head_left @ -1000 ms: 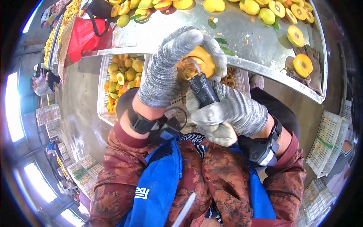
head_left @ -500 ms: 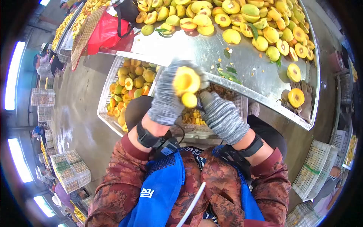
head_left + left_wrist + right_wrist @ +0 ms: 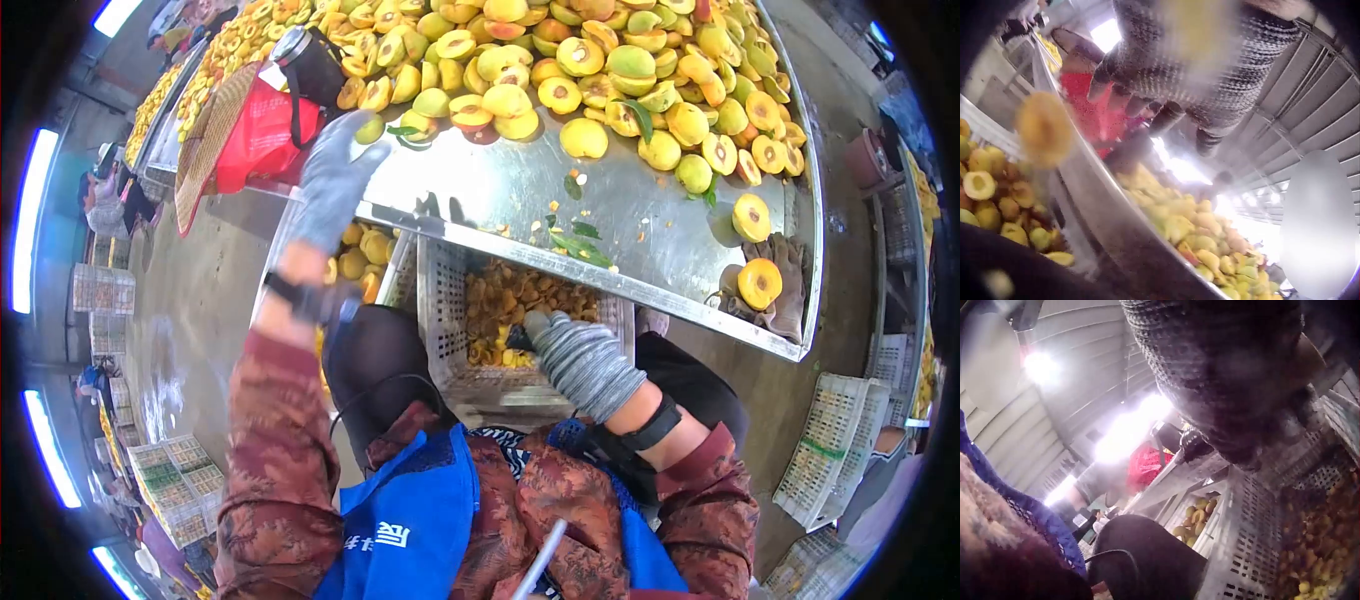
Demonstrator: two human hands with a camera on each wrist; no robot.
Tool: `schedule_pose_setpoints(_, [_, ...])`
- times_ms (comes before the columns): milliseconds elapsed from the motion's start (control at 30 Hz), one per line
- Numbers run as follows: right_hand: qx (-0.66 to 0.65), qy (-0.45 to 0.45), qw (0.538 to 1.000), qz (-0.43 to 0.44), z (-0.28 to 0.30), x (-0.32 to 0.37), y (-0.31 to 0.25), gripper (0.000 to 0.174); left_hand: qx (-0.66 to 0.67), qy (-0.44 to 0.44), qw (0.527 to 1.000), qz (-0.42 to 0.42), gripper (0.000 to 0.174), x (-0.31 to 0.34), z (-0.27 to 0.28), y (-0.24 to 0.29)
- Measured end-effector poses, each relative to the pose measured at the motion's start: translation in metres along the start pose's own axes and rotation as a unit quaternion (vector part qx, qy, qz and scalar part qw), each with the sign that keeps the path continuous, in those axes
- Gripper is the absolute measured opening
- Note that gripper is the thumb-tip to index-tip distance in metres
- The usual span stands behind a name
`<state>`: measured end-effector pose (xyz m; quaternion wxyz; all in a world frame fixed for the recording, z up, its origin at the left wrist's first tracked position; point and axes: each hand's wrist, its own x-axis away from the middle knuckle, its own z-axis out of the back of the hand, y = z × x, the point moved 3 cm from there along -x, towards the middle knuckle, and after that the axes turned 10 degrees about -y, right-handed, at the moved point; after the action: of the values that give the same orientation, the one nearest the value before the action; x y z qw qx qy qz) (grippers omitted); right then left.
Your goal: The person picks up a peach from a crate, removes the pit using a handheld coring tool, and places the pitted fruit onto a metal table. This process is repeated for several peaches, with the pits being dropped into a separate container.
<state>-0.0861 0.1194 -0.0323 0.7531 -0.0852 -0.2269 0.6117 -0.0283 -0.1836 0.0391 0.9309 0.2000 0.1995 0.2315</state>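
My gloved left hand (image 3: 335,185) reaches over the near edge of the steel table (image 3: 480,210), fingers extended, beside a whole green peach (image 3: 370,128). In the left wrist view that glove (image 3: 1191,81) has nothing in its grasp, and a blurred peach half (image 3: 1044,129) hangs in mid-air near the crate of peach halves (image 3: 997,194). My gloved right hand (image 3: 585,365) grips a pitting tool by its black-taped handle (image 3: 518,337), above a white crate (image 3: 440,300) of pits and scraps. The tool's blade is hidden.
Many peaches (image 3: 500,65) and halves cover the far side of the table. A red bag (image 3: 262,135), straw hat (image 3: 210,140) and dark flask (image 3: 308,65) stand at its left. Leaves (image 3: 580,248) lie near the front edge, a brown glove (image 3: 790,285) at the right corner.
The pitting tool worked in a peach, which then showed as separated pieces in my left hand. My left hand has let go and swung left to the table edge; the right stays over the crate.
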Motion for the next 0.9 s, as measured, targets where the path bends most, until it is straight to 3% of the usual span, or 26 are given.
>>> schedule_pose_setpoints(100, [-0.019,0.003,1.000,-0.004,0.003,-0.001,-0.003,0.019,-0.139,-0.087,0.986,0.005,0.052,-0.068,-0.049,0.012])
schedule_pose_setpoints(200, [-0.021,0.000,1.000,0.004,0.017,0.001,-0.003,0.023,-0.277,-0.173,0.944,0.038,0.054,-0.105,-0.091,0.005])
schedule_pose_setpoints(267, [-0.026,0.008,0.999,0.018,0.019,0.003,-0.002,0.027,-0.336,-0.223,0.913,0.068,0.054,-0.111,-0.098,0.021])
schedule_pose_setpoints(400, [-0.110,0.017,0.994,0.023,0.016,0.003,-0.001,0.033,-0.341,-0.239,0.908,0.048,0.053,-0.101,-0.103,0.039])
schedule_pose_setpoints(467, [-0.123,-0.008,0.992,0.009,0.018,0.000,-0.003,0.034,-0.273,-0.210,0.938,0.038,0.052,-0.096,-0.104,0.042])
schedule_pose_setpoints(500, [-0.166,-0.003,0.986,0.005,0.018,-0.002,-0.002,0.032,-0.195,-0.194,0.961,-0.011,0.049,-0.096,-0.115,0.030])
schedule_pose_setpoints(600, [-0.251,0.030,0.968,-0.004,0.028,-0.007,-0.002,0.026,-0.155,-0.264,0.952,-0.010,0.042,-0.085,-0.124,0.051])
schedule_pose_setpoints(667, [-0.346,0.075,0.935,-0.016,0.045,-0.006,0.002,0.027,-0.140,-0.239,0.960,-0.024,0.039,-0.075,-0.119,0.058])
schedule_pose_setpoints(700, [-0.375,0.141,0.916,-0.006,0.050,-0.006,0.005,0.026,0.045,-0.235,0.971,0.013,0.037,-0.069,-0.115,0.058])
schedule_pose_setpoints(767, [-0.361,0.218,0.907,-0.013,0.060,-0.005,0.012,0.031,0.361,-0.238,0.896,0.097,0.035,-0.045,-0.099,0.076])
schedule_pose_setpoints(800, [-0.341,0.262,0.902,-0.015,0.064,-0.004,0.014,0.036,0.359,-0.240,0.897,0.099,0.035,-0.032,-0.091,0.086])
schedule_pose_setpoints(867, [-0.328,0.272,0.904,-0.034,0.062,-0.002,0.013,0.041,0.623,-0.203,0.746,0.115,0.036,-0.005,-0.082,0.100])
schedule_pose_setpoints(900, [-0.329,0.259,0.907,-0.050,0.063,-0.003,0.012,0.042,0.653,-0.196,0.719,0.132,0.035,0.008,-0.083,0.101])
